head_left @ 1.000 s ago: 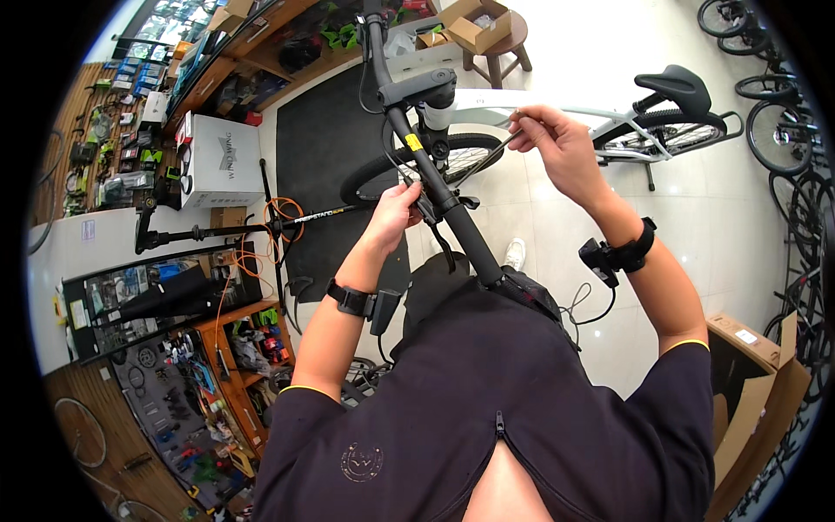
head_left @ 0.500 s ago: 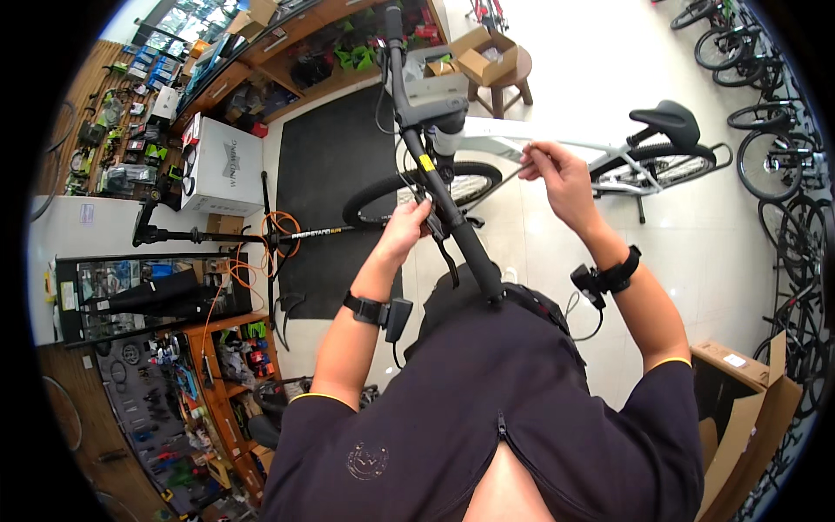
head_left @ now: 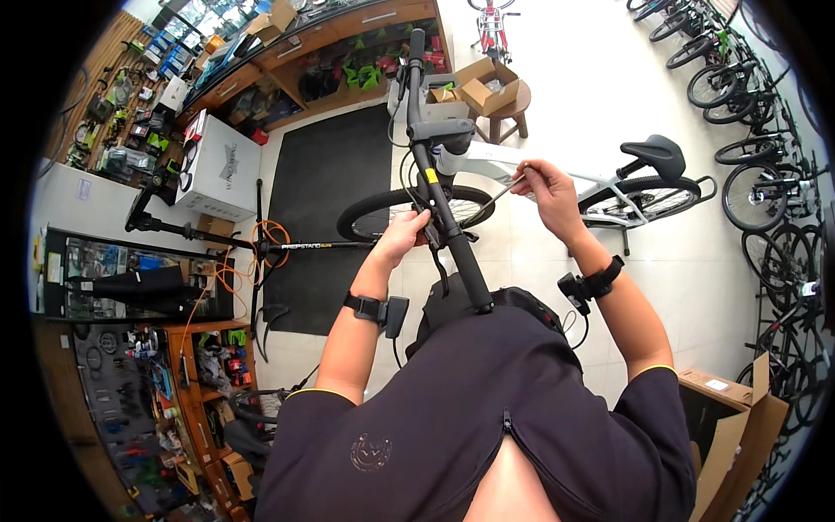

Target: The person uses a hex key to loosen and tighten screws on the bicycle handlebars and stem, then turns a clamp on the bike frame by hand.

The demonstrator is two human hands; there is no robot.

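A black handlebar [head_left: 443, 202] runs lengthwise in front of me, fixed to a white bicycle [head_left: 504, 163]. With fingers closed, my left hand [head_left: 404, 237] pinches the brake lever [head_left: 441, 271] by its mount, left of the bar; the fingertips are partly hidden there. My right hand [head_left: 551, 198] is raised to the right of the bar. Between its thumb and fingers is a thin metal rod [head_left: 503, 194], perhaps a hex key, slanting down-left toward the handlebar. I cannot tell whether its far end touches anything.
A black mat [head_left: 326, 165] lies under the front wheel [head_left: 357, 209]. To the left are a repair stand [head_left: 200, 233], an orange cord [head_left: 228, 274] and a large white box [head_left: 224, 170]. Ahead, an open carton [head_left: 487, 87] sits on a wooden stool [head_left: 509, 117]. Bikes [head_left: 755, 165] line the right side.
My right hand has shifted slightly, and the rod now shows more clearly, slanting toward the bar. My left hand keeps its hold by the lever. The whole view has turned a little.
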